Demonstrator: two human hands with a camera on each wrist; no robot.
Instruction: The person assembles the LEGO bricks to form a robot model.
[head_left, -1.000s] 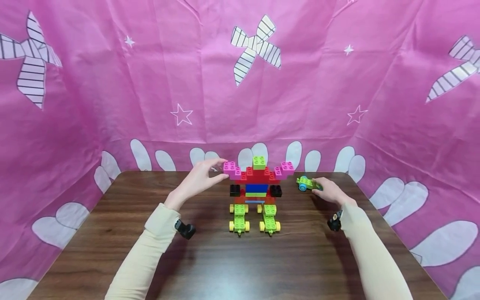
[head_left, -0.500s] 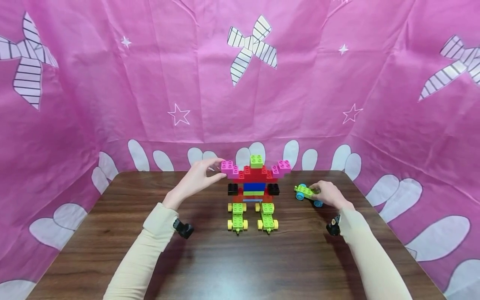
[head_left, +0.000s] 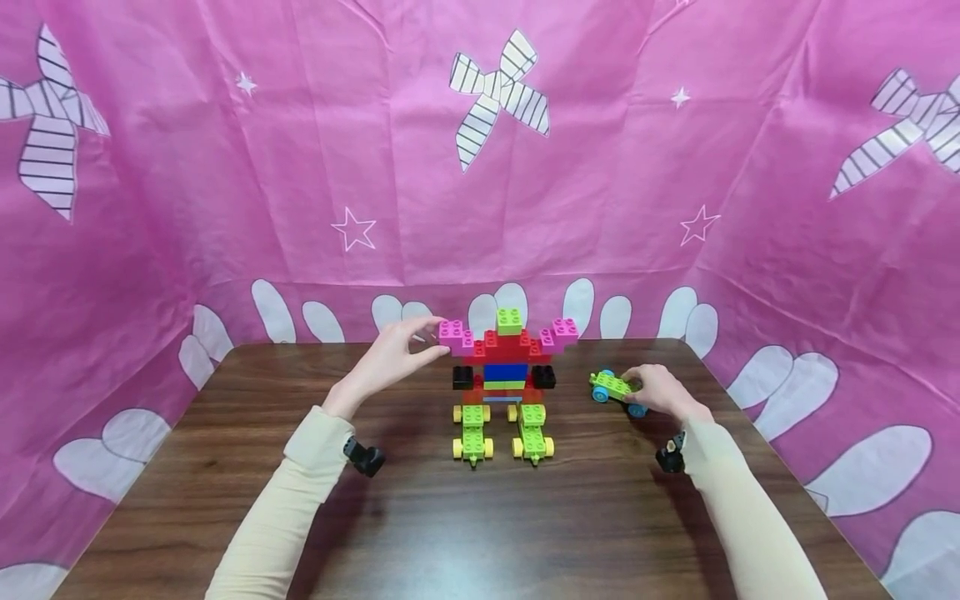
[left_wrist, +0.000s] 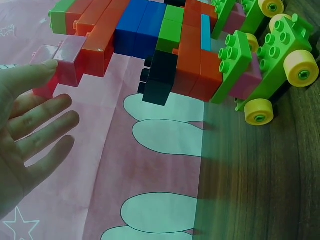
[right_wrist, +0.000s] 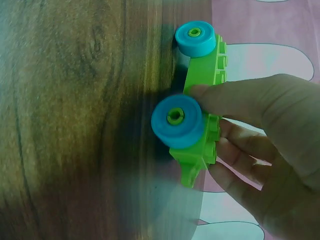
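Note:
A brick figure (head_left: 504,350) stands upright on two lime-green wheeled bases (head_left: 472,437) with yellow wheels. My left hand (head_left: 386,358) pinches the pink brick (head_left: 451,330) at the tip of its left arm; in the left wrist view the thumb (left_wrist: 42,72) presses this brick while the other fingers spread below. Off to the figure's right, my right hand (head_left: 658,389) grips a lime-green toy car base (head_left: 611,384) with blue wheels. The right wrist view shows the thumb (right_wrist: 235,102) on the near side of the car base (right_wrist: 202,70), fingers curled behind its studs.
Brown wood-grain table (head_left: 450,533) lies under everything. Pink cloth (head_left: 420,167) with bows and stars hangs behind and on both sides. A small black camera (head_left: 363,457) sits on the left wrist, another (head_left: 670,454) on the right.
My right hand has drawn the car base nearer to me, and more of its blue wheels shows. The left hand keeps its grip on the figure. The head view has shifted slightly.

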